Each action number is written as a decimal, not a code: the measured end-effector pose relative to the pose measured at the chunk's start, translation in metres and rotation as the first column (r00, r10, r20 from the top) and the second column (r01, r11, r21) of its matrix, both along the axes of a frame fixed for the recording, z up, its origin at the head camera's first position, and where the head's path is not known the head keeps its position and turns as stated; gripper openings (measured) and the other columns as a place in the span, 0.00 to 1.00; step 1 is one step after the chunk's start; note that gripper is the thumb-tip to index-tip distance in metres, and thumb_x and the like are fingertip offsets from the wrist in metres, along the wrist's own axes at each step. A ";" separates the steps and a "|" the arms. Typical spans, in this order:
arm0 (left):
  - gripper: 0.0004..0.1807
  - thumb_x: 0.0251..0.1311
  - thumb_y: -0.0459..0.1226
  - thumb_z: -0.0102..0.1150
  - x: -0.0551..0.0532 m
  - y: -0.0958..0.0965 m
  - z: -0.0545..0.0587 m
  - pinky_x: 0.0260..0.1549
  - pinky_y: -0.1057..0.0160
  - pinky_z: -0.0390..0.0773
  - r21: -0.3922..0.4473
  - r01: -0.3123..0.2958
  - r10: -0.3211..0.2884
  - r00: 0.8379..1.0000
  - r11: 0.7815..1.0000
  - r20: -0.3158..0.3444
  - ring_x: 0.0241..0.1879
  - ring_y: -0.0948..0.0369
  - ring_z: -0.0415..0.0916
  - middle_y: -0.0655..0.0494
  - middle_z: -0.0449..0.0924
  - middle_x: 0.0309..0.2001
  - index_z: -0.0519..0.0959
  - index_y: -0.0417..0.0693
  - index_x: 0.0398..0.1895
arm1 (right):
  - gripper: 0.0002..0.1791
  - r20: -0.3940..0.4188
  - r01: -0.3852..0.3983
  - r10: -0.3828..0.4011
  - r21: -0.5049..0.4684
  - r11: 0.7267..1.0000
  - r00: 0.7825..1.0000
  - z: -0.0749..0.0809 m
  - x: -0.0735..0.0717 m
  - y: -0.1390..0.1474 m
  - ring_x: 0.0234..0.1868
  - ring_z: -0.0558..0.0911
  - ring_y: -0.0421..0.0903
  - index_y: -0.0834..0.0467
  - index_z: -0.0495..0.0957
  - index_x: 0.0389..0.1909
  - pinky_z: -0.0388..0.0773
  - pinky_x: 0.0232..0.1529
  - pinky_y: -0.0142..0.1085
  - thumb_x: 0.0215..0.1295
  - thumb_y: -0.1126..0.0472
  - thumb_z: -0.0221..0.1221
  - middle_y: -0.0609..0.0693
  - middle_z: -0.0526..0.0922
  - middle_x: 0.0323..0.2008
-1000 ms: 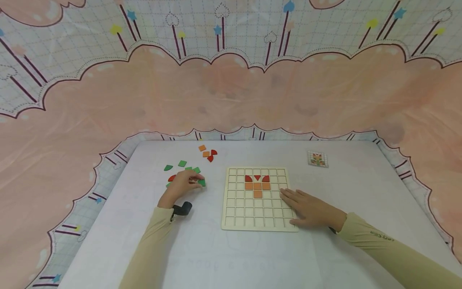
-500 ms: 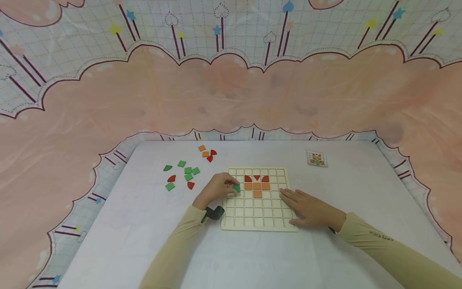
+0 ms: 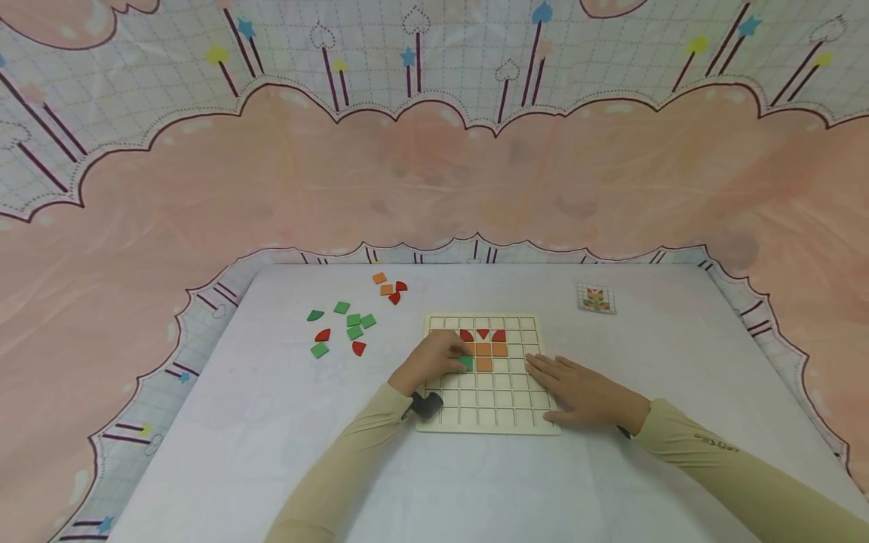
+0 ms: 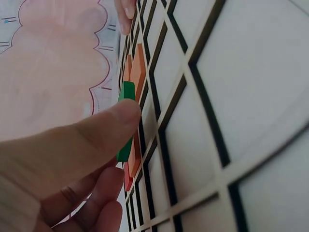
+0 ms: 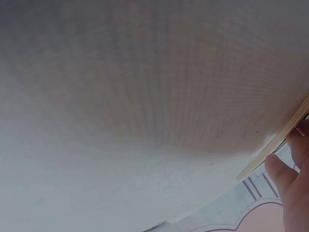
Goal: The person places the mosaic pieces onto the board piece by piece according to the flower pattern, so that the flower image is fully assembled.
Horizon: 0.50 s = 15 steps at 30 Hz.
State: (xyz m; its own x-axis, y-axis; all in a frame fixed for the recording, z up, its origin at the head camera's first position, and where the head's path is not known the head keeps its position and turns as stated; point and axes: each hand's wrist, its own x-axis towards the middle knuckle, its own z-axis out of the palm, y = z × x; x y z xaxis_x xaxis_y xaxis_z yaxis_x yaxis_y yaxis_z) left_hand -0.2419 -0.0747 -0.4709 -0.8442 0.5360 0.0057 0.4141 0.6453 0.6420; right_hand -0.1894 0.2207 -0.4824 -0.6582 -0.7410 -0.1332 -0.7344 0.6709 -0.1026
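Note:
My left hand point(image 3: 434, 360) pinches a green square tile point(image 3: 465, 363) between thumb and fingers, close over the wooden grid board point(image 3: 489, 422). In the left wrist view the green tile point(image 4: 126, 90) stands tilted just above the cells, beside an orange tile point(image 4: 138, 70). On the board, two red quarter-circle tiles flank a red triangle tile point(image 3: 483, 333). Below them lies a row of orange square tiles point(image 3: 500, 349), with one more orange tile point(image 3: 484, 364) under its middle. My right hand point(image 3: 584, 392) rests with straight fingers on the board's right edge.
Loose green tiles point(image 3: 354, 320) and red pieces point(image 3: 359, 348) lie left of the board. Farther back are orange squares point(image 3: 379, 278) and red pieces point(image 3: 395, 299). A small pattern card point(image 3: 597, 299) lies at the back right of the white table point(image 3: 489, 490).
My left hand has carried the green tile rightward from the loose pieces, over the board's left edge, to the cell left of the lowest orange tile. The right hand has stayed put.

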 end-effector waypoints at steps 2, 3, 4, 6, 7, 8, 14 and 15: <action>0.12 0.47 0.33 0.70 -0.001 0.001 -0.002 0.45 0.61 0.77 -0.023 -0.002 0.002 1.000 1.000 -0.005 0.41 0.58 0.78 0.52 0.84 0.38 0.85 0.42 0.37 | 0.44 0.012 0.005 -0.005 0.005 1.000 1.000 0.001 0.000 -0.001 0.73 0.55 0.53 0.60 0.52 0.72 0.56 0.69 0.51 0.63 0.37 0.51 0.55 0.52 0.74; 0.12 0.47 0.33 0.70 -0.001 0.002 -0.003 0.46 0.61 0.77 -0.028 -0.005 0.005 1.000 1.000 -0.005 0.41 0.58 0.78 0.52 0.84 0.38 0.85 0.42 0.37 | 0.44 0.018 0.006 -0.007 0.006 1.000 1.000 0.001 0.001 -0.001 0.73 0.55 0.53 0.60 0.52 0.72 0.56 0.70 0.51 0.63 0.37 0.51 0.55 0.52 0.74; 0.12 0.47 0.33 0.70 -0.002 0.002 -0.004 0.46 0.61 0.77 -0.029 -0.005 0.005 1.000 1.000 -0.006 0.41 0.58 0.78 0.53 0.84 0.38 0.85 0.42 0.37 | 0.44 0.023 0.009 -0.009 0.008 1.000 1.000 0.002 0.001 -0.002 0.73 0.55 0.53 0.60 0.52 0.72 0.56 0.70 0.51 0.63 0.38 0.51 0.55 0.52 0.74; 0.12 0.47 0.33 0.70 -0.002 0.001 -0.006 0.45 0.62 0.77 -0.036 -0.010 0.009 1.000 0.999 -0.015 0.41 0.59 0.78 0.53 0.84 0.37 0.85 0.43 0.37 | 0.44 0.025 0.009 -0.009 0.011 1.000 1.000 0.003 0.001 -0.002 0.73 0.55 0.53 0.60 0.52 0.72 0.56 0.70 0.51 0.63 0.38 0.52 0.55 0.52 0.73; 0.11 0.47 0.33 0.70 -0.003 0.001 -0.006 0.45 0.62 0.77 -0.038 -0.014 0.014 1.000 0.999 -0.018 0.41 0.59 0.78 0.54 0.84 0.37 0.85 0.43 0.37 | 0.44 0.025 0.010 -0.010 0.011 1.000 1.000 0.003 0.001 -0.002 0.73 0.55 0.53 0.60 0.52 0.72 0.56 0.70 0.51 0.63 0.38 0.52 0.55 0.52 0.73; 0.11 0.47 0.33 0.70 -0.003 0.000 -0.007 0.45 0.62 0.77 -0.040 -0.023 0.022 1.000 0.999 -0.022 0.40 0.59 0.78 0.54 0.84 0.37 0.85 0.43 0.37 | 0.44 0.026 0.011 -0.011 0.011 1.000 1.000 0.003 0.001 -0.003 0.73 0.55 0.53 0.60 0.52 0.72 0.56 0.70 0.51 0.63 0.38 0.52 0.55 0.52 0.73; 0.08 0.50 0.33 0.68 -0.001 -0.005 -0.006 0.43 0.62 0.77 -0.075 -0.076 0.072 0.996 0.994 -0.045 0.39 0.60 0.79 0.55 0.84 0.36 0.85 0.44 0.35 | 0.44 0.038 0.020 -0.020 0.015 1.000 0.999 0.004 0.001 -0.003 0.73 0.54 0.53 0.60 0.52 0.72 0.55 0.70 0.50 0.63 0.39 0.52 0.55 0.51 0.74; 0.07 0.50 0.33 0.68 -0.001 -0.005 -0.006 0.42 0.62 0.77 -0.083 -0.079 0.075 0.996 0.993 -0.051 0.39 0.60 0.79 0.55 0.84 0.36 0.85 0.45 0.34 | 0.44 0.038 0.020 -0.021 0.015 1.000 0.999 0.003 0.001 -0.002 0.73 0.54 0.53 0.60 0.52 0.72 0.55 0.70 0.50 0.63 0.39 0.52 0.55 0.51 0.74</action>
